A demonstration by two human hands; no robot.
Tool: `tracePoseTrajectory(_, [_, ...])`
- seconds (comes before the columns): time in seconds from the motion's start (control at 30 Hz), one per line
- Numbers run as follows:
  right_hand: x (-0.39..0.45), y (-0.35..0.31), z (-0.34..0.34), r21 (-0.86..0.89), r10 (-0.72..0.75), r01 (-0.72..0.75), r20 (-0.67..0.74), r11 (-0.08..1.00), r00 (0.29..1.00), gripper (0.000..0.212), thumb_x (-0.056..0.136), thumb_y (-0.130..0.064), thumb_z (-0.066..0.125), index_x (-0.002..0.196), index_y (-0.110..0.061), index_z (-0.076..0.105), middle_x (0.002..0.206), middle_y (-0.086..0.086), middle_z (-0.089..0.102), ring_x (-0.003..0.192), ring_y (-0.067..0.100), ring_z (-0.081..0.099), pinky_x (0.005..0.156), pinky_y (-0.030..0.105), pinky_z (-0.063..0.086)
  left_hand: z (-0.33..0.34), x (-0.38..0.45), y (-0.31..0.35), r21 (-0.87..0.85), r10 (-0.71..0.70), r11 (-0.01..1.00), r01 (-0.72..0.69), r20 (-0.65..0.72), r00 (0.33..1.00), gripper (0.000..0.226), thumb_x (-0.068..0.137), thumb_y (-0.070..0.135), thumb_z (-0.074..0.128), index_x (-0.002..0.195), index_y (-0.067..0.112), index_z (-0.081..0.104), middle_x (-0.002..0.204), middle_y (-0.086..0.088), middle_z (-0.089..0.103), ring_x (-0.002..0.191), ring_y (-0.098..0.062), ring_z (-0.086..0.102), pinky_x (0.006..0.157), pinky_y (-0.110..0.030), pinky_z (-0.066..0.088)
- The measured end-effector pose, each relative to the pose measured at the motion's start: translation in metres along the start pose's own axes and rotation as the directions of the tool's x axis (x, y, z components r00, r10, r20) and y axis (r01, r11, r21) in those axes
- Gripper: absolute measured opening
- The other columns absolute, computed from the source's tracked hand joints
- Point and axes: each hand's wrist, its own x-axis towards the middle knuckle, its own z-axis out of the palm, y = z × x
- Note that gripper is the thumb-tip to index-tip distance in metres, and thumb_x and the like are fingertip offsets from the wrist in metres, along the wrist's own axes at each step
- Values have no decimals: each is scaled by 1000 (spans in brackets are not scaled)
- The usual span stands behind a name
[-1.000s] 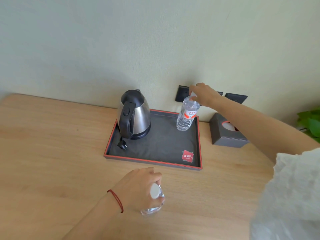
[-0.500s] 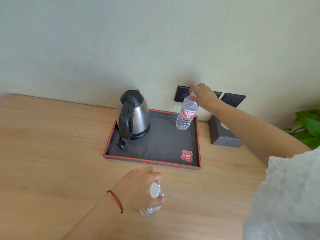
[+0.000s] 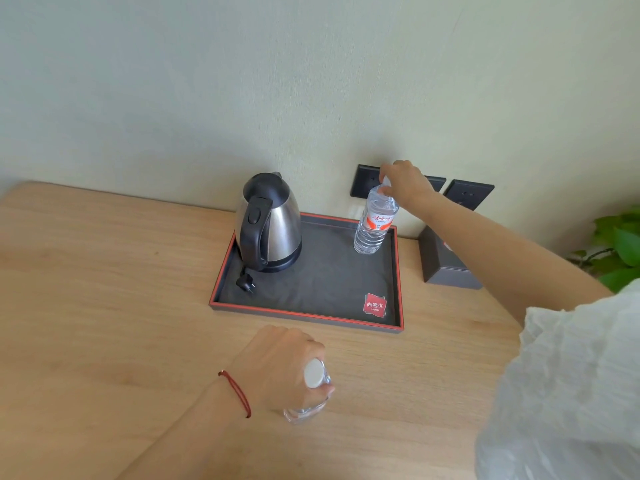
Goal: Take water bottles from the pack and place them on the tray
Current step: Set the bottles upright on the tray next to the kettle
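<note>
A dark tray (image 3: 311,315) with a red rim lies on the wooden table against the wall. One clear water bottle (image 3: 374,223) with a red and white label stands upright in the tray's far right corner. My right hand (image 3: 403,181) grips it at the cap and neck. My left hand (image 3: 280,365), with a red string at the wrist, holds a second water bottle (image 3: 311,393) upright on the table in front of the tray; I see its white cap from above. The bottle pack is out of sight.
A steel kettle (image 3: 268,221) with a black handle fills the tray's far left, its plug (image 3: 245,284) lying beside it. A dark tissue box (image 3: 446,265) sits right of the tray. Wall sockets (image 3: 467,194) are behind, a green plant (image 3: 620,251) at far right.
Both hands stay on their bottles. The bottle on the tray stays in the far right corner; the view has shifted slightly.
</note>
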Motion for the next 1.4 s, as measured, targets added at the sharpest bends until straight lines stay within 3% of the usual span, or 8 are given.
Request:
tracePoseTrajectory(0.07, [0,0,0,7,-1,1,-3,1000,1000,28,93,-10,56,118,1,55,123,28,52,108,43,55,91,45,48,-1,0,0,-38,3,999,-4,-22,1000,37,73,60,50,86,27,58,77,6,72,64,-10,54,52,-20,28])
tracePoseTrajectory(0.2, [1,2,1,23,0,0,-9,1000,1000,27,92,-10,57,117,1,56,122,28,53,107,43,55,90,45,48,-17,7,4,-132,-66,990,54,-87,994,32,75,55,51,70,26,36,68,0,69,59,-21,56,54,-31,40])
tracePoseTrajectory(0.33, [0,6,2,49,9,-8,-16,999,1000,25,91,-12,58,114,-1,58,120,26,54,105,42,56,89,45,49,-60,44,0,-188,-158,978,93,-367,917,29,72,47,61,64,27,41,50,-1,59,53,-29,56,51,-27,38])
tracePoseTrajectory(0.4, [-1,6,3,54,9,-8,-20,999,1000,26,91,-13,58,115,-1,57,119,25,55,104,41,57,88,44,50,-85,75,-9,-244,-236,959,142,-419,877,28,72,37,68,63,22,46,47,6,50,56,-28,53,54,-27,38])
tracePoseTrajectory(0.57, [0,4,1,75,14,-13,-16,997,1000,27,91,-12,60,115,-1,58,120,24,55,106,40,57,88,41,49,-104,162,-35,-306,-289,935,180,-364,885,18,74,25,66,73,13,53,79,-14,67,81,-34,58,72,-37,49])
tracePoseTrajectory(0.77, [3,11,5,108,22,-19,-22,994,1000,25,91,-12,58,114,-2,58,120,23,53,108,39,54,90,41,47,-92,230,-63,-186,-229,966,181,-284,931,26,79,29,66,88,8,55,98,-19,68,95,-39,57,77,-40,47])
tracePoseTrajectory(1.2, [9,17,11,134,-25,34,-62,990,998,24,91,-14,59,112,-2,58,116,22,55,101,37,57,85,40,50,-71,277,-72,-251,-359,925,286,-327,874,50,78,47,67,95,2,55,101,-21,65,94,-39,58,68,-34,38])
tracePoseTrajectory(1.4, [11,16,11,113,-12,17,-47,993,999,26,91,-16,60,113,-3,58,117,22,55,104,38,57,88,43,49,-63,290,-59,-380,-480,858,346,-351,804,58,80,52,64,104,0,54,111,-21,62,104,-38,56,81,-40,46])
